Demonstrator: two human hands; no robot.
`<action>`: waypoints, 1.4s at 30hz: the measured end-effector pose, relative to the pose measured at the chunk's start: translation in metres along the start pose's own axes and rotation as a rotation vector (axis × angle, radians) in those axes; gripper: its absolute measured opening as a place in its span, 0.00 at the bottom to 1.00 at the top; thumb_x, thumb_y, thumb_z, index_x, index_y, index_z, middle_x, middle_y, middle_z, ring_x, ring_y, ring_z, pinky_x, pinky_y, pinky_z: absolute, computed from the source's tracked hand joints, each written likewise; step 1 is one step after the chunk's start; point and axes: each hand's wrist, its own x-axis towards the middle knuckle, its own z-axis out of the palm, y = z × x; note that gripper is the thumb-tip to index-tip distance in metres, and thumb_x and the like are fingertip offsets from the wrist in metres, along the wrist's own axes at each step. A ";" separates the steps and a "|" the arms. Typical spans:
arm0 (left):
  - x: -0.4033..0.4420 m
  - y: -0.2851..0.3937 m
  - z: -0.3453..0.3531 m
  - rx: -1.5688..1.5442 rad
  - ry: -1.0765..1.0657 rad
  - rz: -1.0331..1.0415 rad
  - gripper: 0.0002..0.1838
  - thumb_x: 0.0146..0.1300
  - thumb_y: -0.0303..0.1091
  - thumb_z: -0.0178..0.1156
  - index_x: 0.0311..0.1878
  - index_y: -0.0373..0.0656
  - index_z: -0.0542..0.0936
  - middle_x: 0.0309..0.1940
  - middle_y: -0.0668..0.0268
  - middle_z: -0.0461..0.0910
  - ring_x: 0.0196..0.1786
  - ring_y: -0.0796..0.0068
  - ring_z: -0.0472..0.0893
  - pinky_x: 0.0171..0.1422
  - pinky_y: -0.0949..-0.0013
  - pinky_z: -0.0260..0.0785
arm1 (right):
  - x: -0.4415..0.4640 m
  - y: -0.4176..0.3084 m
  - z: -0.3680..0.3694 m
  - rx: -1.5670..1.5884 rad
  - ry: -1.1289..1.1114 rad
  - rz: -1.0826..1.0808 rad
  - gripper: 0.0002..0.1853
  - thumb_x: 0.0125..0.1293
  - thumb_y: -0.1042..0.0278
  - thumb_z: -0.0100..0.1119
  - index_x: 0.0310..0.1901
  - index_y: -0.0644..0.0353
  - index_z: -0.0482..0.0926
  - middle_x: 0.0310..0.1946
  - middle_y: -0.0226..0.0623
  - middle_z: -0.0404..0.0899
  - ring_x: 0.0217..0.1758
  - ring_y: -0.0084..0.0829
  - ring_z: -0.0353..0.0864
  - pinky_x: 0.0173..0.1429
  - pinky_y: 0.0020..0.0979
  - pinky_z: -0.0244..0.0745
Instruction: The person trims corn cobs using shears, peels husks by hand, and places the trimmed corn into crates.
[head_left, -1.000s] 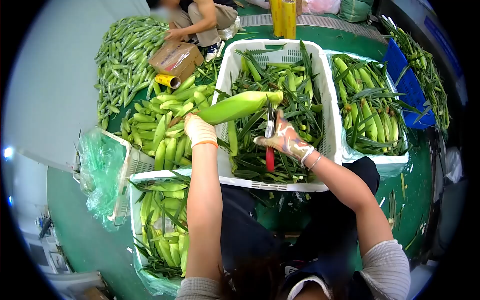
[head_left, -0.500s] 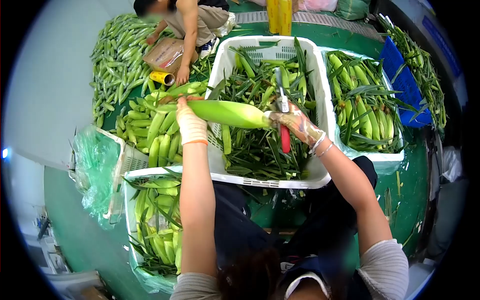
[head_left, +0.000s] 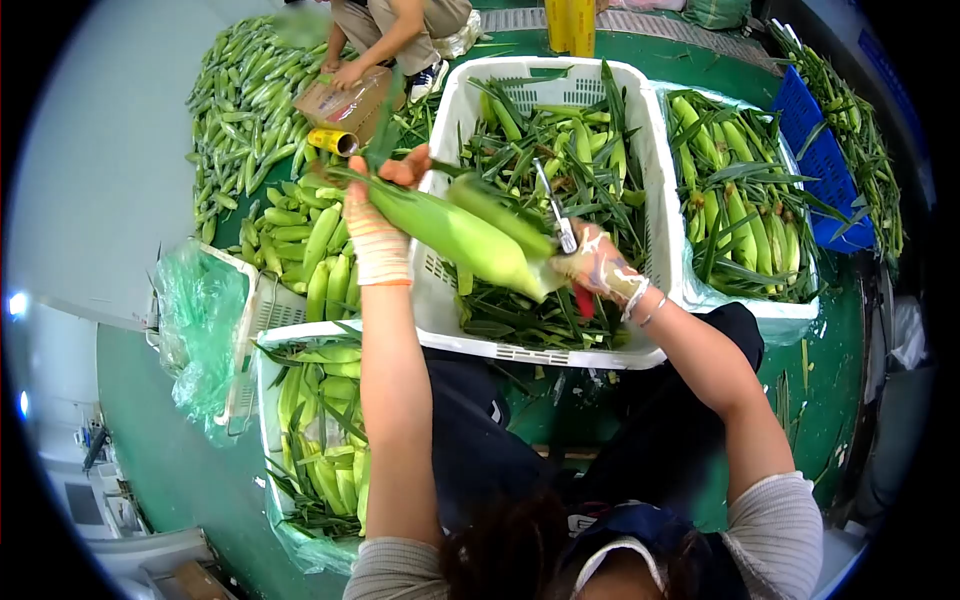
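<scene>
My left hand [head_left: 380,225], in a striped glove with orange fingertips, grips a green ear of corn [head_left: 455,240] by its narrow end. The ear slants down to the right over the large white crate [head_left: 540,352]. At its thick end, my right hand [head_left: 600,265], in a stained glove, is closed around a red-handled knife [head_left: 562,225] whose blade points up. A blurred husk leaf [head_left: 500,215] stands away from the ear and runs to the right fingers, which seem to pinch it. Loose husks [head_left: 515,315] and some ears lie in the crate.
Crates of corn stand to the right [head_left: 760,310] and lower left [head_left: 268,385]. Bare ears [head_left: 320,235] are piled left, with wrapped corn [head_left: 240,110] behind. A co-worker's hands [head_left: 350,72] are at a cardboard box [head_left: 345,105]. A blue crate [head_left: 815,165] leans at far right.
The ear has tilted, its thick end now lower, and a husk leaf has come away from it. My left fingers have spread somewhat. The co-worker's hand has moved from the floor to the box.
</scene>
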 end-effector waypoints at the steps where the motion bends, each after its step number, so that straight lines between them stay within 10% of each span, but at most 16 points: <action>1: -0.002 0.011 0.004 0.083 0.064 0.062 0.26 0.52 0.59 0.64 0.32 0.41 0.75 0.23 0.67 0.73 0.44 0.57 0.79 0.55 0.54 0.70 | 0.008 0.007 -0.002 -0.357 0.161 0.018 0.12 0.54 0.64 0.63 0.35 0.63 0.76 0.22 0.39 0.78 0.20 0.32 0.76 0.27 0.33 0.74; 7: -0.004 0.005 -0.013 0.333 0.329 -0.141 0.13 0.65 0.42 0.56 0.47 0.45 0.73 0.26 0.60 0.76 0.27 0.62 0.79 0.34 0.56 0.75 | -0.012 -0.019 0.011 -0.221 -0.062 0.071 0.37 0.49 0.49 0.71 0.51 0.66 0.67 0.40 0.46 0.78 0.44 0.41 0.79 0.50 0.34 0.76; 15: -0.046 -0.047 0.042 0.746 0.001 -0.389 0.25 0.56 0.38 0.67 0.54 0.35 0.74 0.41 0.61 0.80 0.42 0.71 0.79 0.50 0.70 0.72 | -0.016 -0.024 0.042 0.602 -0.142 0.017 0.32 0.46 0.65 0.75 0.51 0.66 0.69 0.40 0.35 0.78 0.42 0.25 0.76 0.50 0.28 0.74; 24: -0.050 -0.044 0.022 1.435 -0.194 -0.350 0.25 0.49 0.40 0.65 0.48 0.35 0.75 0.35 0.54 0.81 0.38 0.61 0.80 0.46 0.65 0.72 | -0.004 0.005 -0.013 -0.142 -0.500 -0.041 0.62 0.48 0.39 0.68 0.66 0.84 0.45 0.59 0.62 0.67 0.60 0.38 0.69 0.64 0.26 0.63; 28: -0.058 -0.046 0.025 1.305 -0.310 -0.533 0.23 0.51 0.38 0.65 0.45 0.32 0.75 0.32 0.58 0.81 0.35 0.69 0.80 0.45 0.70 0.72 | 0.000 -0.017 -0.030 0.110 -0.539 -0.133 0.31 0.49 0.61 0.73 0.49 0.67 0.67 0.35 0.35 0.75 0.40 0.23 0.71 0.45 0.25 0.71; 33: -0.053 -0.047 0.025 0.970 -0.416 -0.777 0.17 0.53 0.33 0.64 0.44 0.34 0.76 0.32 0.63 0.82 0.33 0.75 0.80 0.44 0.73 0.74 | -0.021 -0.020 -0.033 0.463 -0.570 0.128 0.14 0.53 0.70 0.68 0.38 0.63 0.73 0.21 0.30 0.76 0.17 0.21 0.73 0.25 0.25 0.71; 42: 0.001 0.039 -0.038 0.770 -0.001 -0.453 0.13 0.58 0.32 0.60 0.46 0.39 0.78 0.40 0.61 0.80 0.46 0.68 0.78 0.56 0.65 0.71 | -0.020 0.009 -0.042 0.287 -0.379 0.186 0.14 0.58 0.61 0.66 0.34 0.59 0.72 0.23 0.28 0.74 0.26 0.21 0.75 0.32 0.26 0.72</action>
